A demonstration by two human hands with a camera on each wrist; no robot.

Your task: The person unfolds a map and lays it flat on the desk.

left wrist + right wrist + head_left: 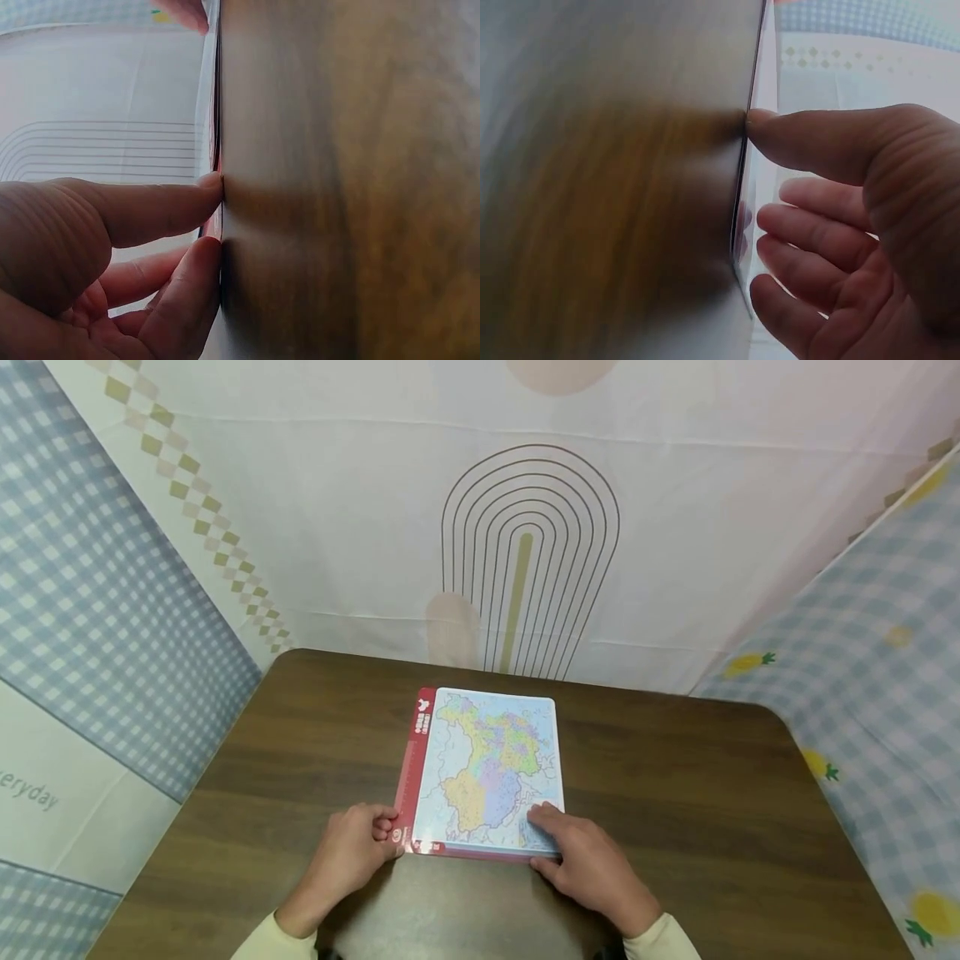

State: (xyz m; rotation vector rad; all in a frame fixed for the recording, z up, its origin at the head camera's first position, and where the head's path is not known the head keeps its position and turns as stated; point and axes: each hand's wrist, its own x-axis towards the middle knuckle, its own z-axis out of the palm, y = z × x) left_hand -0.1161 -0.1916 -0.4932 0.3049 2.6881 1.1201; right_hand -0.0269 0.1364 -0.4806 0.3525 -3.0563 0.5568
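A flat map board (487, 760) with a red strip down its left side lies on the brown wooden table (675, 793). My left hand (352, 852) sits at its near left corner with curled fingers. In the left wrist view the left hand (208, 217) has thumb and a fingertip pinched against the board's thin edge (214, 112). My right hand (581, 856) holds the near right corner, fingers lying on the map face. In the right wrist view the right hand (761, 172) has its thumb at the board's edge (751, 82) and the fingers over the top.
Patterned cloth walls enclose the table: blue check at the left (90, 610), white with an arch print behind (528, 560), check with pineapples at the right (885, 693). Bare tabletop lies on both sides of the board.
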